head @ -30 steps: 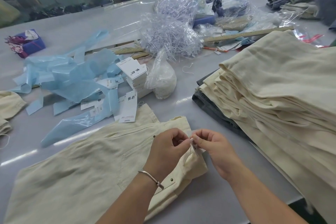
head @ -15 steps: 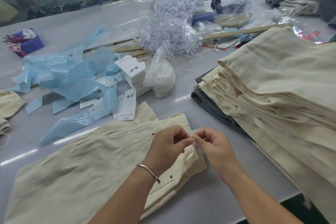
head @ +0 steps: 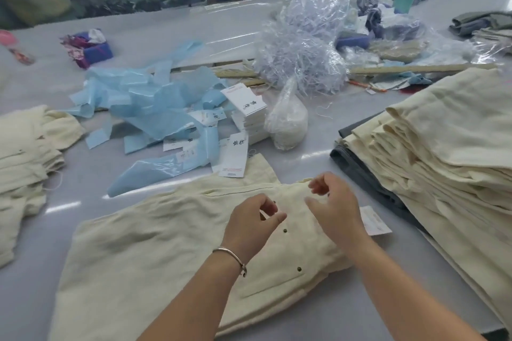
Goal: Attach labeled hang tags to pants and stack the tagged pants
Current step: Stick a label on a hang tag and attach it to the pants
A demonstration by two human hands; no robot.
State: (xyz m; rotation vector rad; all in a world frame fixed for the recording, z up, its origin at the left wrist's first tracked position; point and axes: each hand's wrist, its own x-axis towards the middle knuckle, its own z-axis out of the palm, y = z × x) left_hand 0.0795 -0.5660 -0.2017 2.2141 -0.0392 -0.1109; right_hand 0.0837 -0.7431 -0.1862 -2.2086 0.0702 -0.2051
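Observation:
A cream pair of pants (head: pixel 166 243) lies flat on the grey table in front of me, waistband towards the right. A white hang tag (head: pixel 374 221) lies at the waistband's right edge, partly hidden behind my right hand (head: pixel 333 203). My left hand (head: pixel 250 220) hovers just above the waistband near two metal studs. Both hands have loosely curled fingers, are a little apart, and hold nothing that I can see. A pile of loose hang tags (head: pixel 246 109) sits beyond the pants, with one tag (head: pixel 232 156) lying on the pants' far edge.
A tall stack of folded cream pants (head: pixel 448 147) fills the right side over a dark grey garment (head: pixel 357 166). More cream pants (head: pixel 25 147) lie at the left. Blue plastic strips (head: pixel 155 111), a bag of clear fasteners (head: pixel 302 44) and a small white-filled bag (head: pixel 288 124) crowd the middle.
My hands were pinching together at the waistband corner; now they have parted and lifted off it. The hang tag now lies flat beside the waistband.

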